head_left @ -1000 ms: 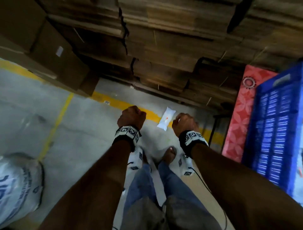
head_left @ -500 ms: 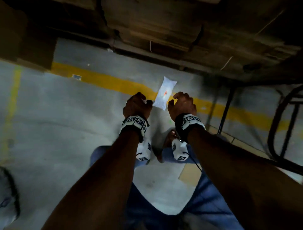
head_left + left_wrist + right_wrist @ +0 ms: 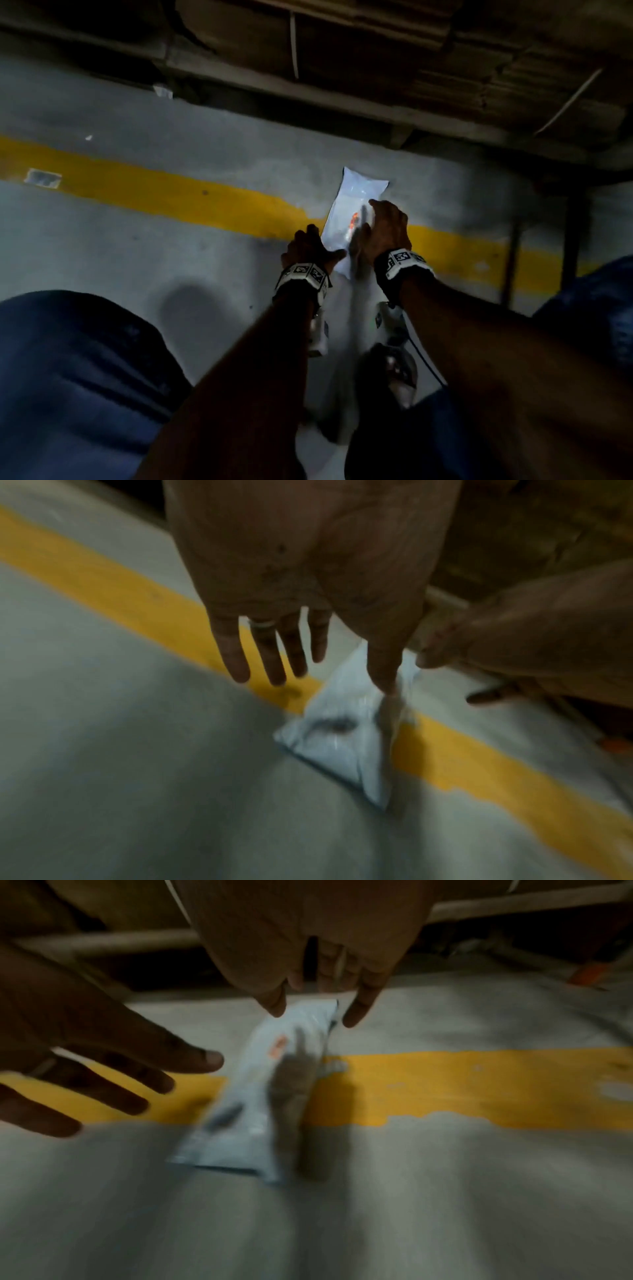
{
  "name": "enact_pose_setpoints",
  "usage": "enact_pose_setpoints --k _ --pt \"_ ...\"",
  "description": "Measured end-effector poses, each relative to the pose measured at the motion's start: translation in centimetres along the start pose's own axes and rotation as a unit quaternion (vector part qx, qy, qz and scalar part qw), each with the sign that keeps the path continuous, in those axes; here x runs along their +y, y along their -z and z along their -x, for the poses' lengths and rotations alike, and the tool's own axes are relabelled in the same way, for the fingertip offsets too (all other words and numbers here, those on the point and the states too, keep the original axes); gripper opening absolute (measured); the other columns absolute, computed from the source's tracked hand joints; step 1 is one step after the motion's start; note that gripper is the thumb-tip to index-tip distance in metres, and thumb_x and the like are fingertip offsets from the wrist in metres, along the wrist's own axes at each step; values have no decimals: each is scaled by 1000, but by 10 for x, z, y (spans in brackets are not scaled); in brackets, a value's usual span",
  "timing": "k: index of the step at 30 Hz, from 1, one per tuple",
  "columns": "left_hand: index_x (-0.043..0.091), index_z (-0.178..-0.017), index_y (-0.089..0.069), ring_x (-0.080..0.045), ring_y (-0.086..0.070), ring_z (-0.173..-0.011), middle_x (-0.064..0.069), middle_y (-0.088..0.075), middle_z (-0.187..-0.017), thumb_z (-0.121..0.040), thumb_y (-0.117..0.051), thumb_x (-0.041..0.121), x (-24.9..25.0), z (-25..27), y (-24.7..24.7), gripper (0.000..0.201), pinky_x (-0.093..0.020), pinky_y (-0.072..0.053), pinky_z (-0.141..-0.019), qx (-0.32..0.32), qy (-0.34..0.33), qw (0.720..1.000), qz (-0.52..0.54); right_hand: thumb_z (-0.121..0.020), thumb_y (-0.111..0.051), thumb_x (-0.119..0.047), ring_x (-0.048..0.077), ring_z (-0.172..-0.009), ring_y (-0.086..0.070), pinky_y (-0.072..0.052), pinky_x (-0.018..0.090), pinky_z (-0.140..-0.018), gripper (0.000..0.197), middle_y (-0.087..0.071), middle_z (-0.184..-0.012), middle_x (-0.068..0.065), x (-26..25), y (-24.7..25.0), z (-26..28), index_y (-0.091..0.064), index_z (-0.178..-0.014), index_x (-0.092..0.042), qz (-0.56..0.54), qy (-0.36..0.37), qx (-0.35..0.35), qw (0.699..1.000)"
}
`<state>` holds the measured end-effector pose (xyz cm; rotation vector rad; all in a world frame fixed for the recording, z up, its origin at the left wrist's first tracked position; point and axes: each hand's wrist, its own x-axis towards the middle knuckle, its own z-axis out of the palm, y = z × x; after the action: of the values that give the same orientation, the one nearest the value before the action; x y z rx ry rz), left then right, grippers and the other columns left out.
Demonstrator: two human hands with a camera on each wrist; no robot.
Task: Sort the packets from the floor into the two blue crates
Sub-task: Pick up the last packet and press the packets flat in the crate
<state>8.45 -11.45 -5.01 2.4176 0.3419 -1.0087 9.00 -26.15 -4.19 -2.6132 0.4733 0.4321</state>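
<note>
A white plastic packet with a small orange mark lies flat on the grey floor, across the yellow line. My left hand hovers at the packet's near left edge, fingers spread and straight. My right hand is over the packet's right side, fingers extended downward, just above it. Neither hand grips the packet. No blue crate is in view.
Stacked flattened cardboard sits low over the floor just beyond the packet. A dark metal leg stands at the right. My knees in blue jeans frame the lower view, one bare foot below my wrists.
I have bent down much closer to the floor. Both hands went from fists to spread fingers and reached forward onto either side of the packet. The blue crate has left the view.
</note>
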Motion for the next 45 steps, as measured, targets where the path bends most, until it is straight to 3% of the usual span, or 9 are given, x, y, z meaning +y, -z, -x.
enact_pose_setpoints --k 3,9,12,16,22,26,30,36,45 --pt "16 -153 -21 -36 -25 -143 -16 -19 -158 -74 -66 72 4 -26 -35 107 -51 -27 -112 26 -3 998 -53 -93 -48 -22 28 -148 -14 -27 43 -117 65 -18 -162 3 23 -30 -25 -25 -154 -22 44 37 -49 997" --pt "25 -146 -30 -36 -22 -142 -11 -22 -156 -80 -70 40 -1 -18 -28 79 -51 -28 -110 69 -31 990 -119 -72 -48 -31 36 -122 -41 -41 46 -91 59 -46 -133 13 20 -17 -8 -50 -127 -11 90 9 39 995" --pt "29 -154 -15 -35 -12 -147 -6 -11 -161 -82 -70 39 -6 -18 -16 90 -53 -23 -114 39 -34 990 -133 -75 -69 -30 31 -146 -14 -32 52 -109 85 -17 -159 7 14 -6 -17 -29 -149 -21 78 -14 -33 996" --pt "28 -157 1 -36 2 -150 -8 7 -164 -74 -77 55 -8 -29 -23 117 -57 -11 -117 -35 -37 987 -149 -77 -77 -28 37 -149 13 -22 61 -115 104 11 -164 -3 21 -13 -28 -8 -155 -34 107 -19 -161 981" --pt "23 -154 -15 -37 -2 -149 -9 -1 -163 -67 -77 65 -15 -26 -26 115 -58 -15 -116 13 -79 981 -176 -83 -59 -21 41 -127 -39 -44 54 -96 47 -30 -144 5 41 -39 -6 -46 -128 -25 29 -108 -43 993" --pt "26 -153 -16 -42 -16 -144 -9 -2 -162 -67 -78 64 -16 -25 -12 112 -57 -29 -111 3 -45 991 -122 -79 -69 -32 42 -130 -39 -36 46 -107 69 -21 -153 9 48 -45 -1 -39 -141 -24 45 -109 -119 986" --pt "26 -144 -31 -44 -39 -129 -8 -12 -156 -62 -77 71 -8 -22 10 104 -51 -45 -96 21 -69 993 -95 -77 -75 -38 46 -125 -45 -44 49 -99 89 0 -160 6 42 -46 6 -24 -147 -22 16 -91 -118 989" --pt "25 -130 -42 -40 -46 -121 -6 -21 -146 -59 -81 67 24 68 96 91 -47 -50 -87 32 -77 994 -67 -68 -79 -32 42 -113 -45 -45 50 -87 85 -33 -139 4 -17 59 60 -31 -138 -22 22 -79 -63 995" --pt "26 -148 -28 -39 -32 -132 -14 -15 -154 -58 -92 38 96 315 299 111 -49 -48 -95 90 -132 979 -129 -65 -73 -19 39 -118 -44 -33 39 -98 82 -36 -140 10 -153 314 201 -38 -139 -18 -19 -19 -24 999"
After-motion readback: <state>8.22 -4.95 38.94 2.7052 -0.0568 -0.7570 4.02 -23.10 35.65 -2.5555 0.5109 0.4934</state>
